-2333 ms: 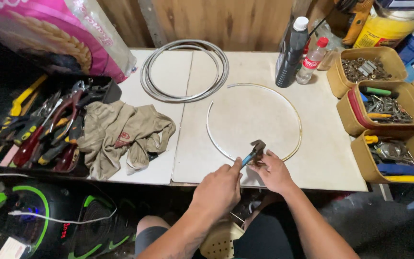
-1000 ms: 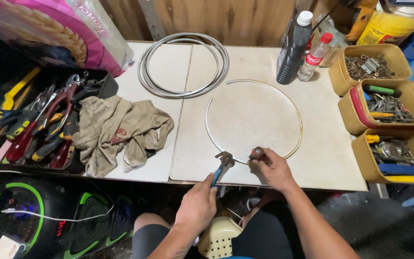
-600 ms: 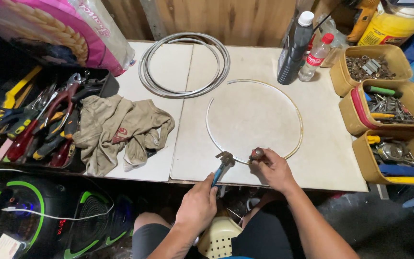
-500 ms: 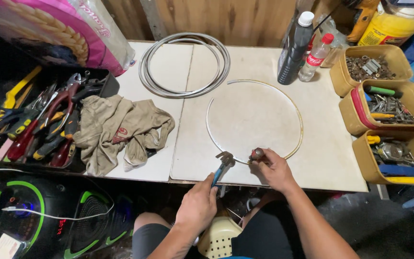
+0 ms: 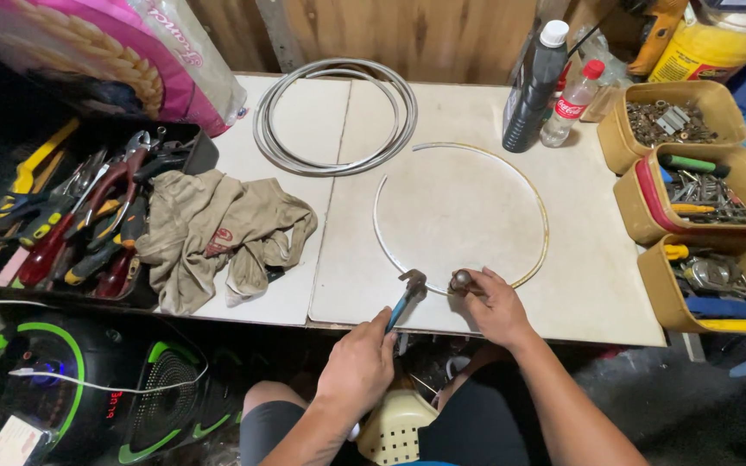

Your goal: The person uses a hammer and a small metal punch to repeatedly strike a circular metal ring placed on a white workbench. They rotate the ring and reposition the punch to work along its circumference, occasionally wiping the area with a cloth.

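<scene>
A thin metal wire ring point(image 5: 539, 207) lies flat on the white table point(image 5: 597, 259), open at its far left. My left hand point(image 5: 357, 367) grips a blue-handled wrench point(image 5: 406, 294) whose jaws meet the ring's near edge. My right hand point(image 5: 496, 304) holds a small dark tool point(image 5: 459, 280) against the ring just to the right of the wrench jaws. Both hands sit at the table's front edge.
A coil of grey cable point(image 5: 334, 116) lies at the back. A beige cloth point(image 5: 218, 233) and a tray of pliers and screwdrivers point(image 5: 79, 216) are on the left. A dark bottle point(image 5: 533, 86), a small clear bottle point(image 5: 570, 103) and yellow bins of parts point(image 5: 701, 190) stand on the right.
My left hand has pulled the blue-handled wrench left and back along the ring's near edge, apart from my right hand. Over the last second both hands stay still.
</scene>
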